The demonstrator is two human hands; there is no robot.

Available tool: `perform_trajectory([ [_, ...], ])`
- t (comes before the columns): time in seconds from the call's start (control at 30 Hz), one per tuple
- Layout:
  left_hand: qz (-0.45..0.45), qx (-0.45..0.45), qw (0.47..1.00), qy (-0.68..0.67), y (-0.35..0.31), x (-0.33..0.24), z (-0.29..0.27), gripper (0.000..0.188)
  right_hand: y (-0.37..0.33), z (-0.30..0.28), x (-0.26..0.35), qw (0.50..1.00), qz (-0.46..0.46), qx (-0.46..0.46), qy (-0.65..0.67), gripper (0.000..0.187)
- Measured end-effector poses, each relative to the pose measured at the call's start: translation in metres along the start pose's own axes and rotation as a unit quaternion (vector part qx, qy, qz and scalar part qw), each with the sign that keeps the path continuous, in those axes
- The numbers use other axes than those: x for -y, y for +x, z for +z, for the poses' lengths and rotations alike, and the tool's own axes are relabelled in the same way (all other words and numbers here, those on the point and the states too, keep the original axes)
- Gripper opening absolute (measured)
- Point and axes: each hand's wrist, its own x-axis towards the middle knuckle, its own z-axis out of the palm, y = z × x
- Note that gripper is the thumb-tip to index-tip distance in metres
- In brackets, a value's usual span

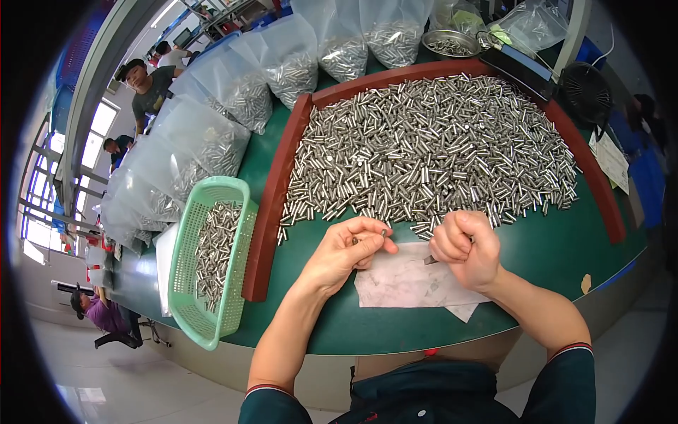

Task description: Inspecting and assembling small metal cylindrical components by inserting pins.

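Above a stained pale cloth (395, 279), my left hand (345, 247) is closed, with small metal pins (383, 232) between its thumb and fingers. My right hand (469, 247) is curled into a fist just to the right. From its lower left side sticks the end of another metal pin (429, 260); whatever else lies inside the fist is hidden. Beyond both hands spreads a large heap of short, shiny cylindrical metal pins (431, 148), its near edge close to my fingers.
Dark red bars (272, 226) border the heap on the green table (332, 332). At left stands a green perforated basket (229, 311) holding pins. Clear bags of pins (289, 74) line the far and left sides. A metal bowl (450, 44) and black fan (585, 92) stand at far right.
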Motion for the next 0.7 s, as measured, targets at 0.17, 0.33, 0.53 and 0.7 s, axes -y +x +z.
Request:
perform_trajectory([
  [0.17,-0.002,0.003,1.0,0.01,-0.001,0.0,0.001,0.011,-0.001,0.002,0.0,0.999,0.0,-0.01,-0.032,0.04],
  [0.33,0.055,-0.029,0.984,0.166,-0.002,0.004,0.013,0.012,-0.001,-0.002,-0.001,1.0,-0.002,-0.011,-0.015,0.039],
  [0.53,0.2,-0.033,0.857,0.473,-0.005,0.022,0.041,0.011,0.003,0.0,0.004,0.999,-0.034,0.012,0.009,0.039],
  [0.7,0.199,-0.05,0.818,0.537,-0.004,0.02,0.045,0.008,0.0,-0.004,0.001,1.0,-0.018,0.013,0.014,0.038],
])
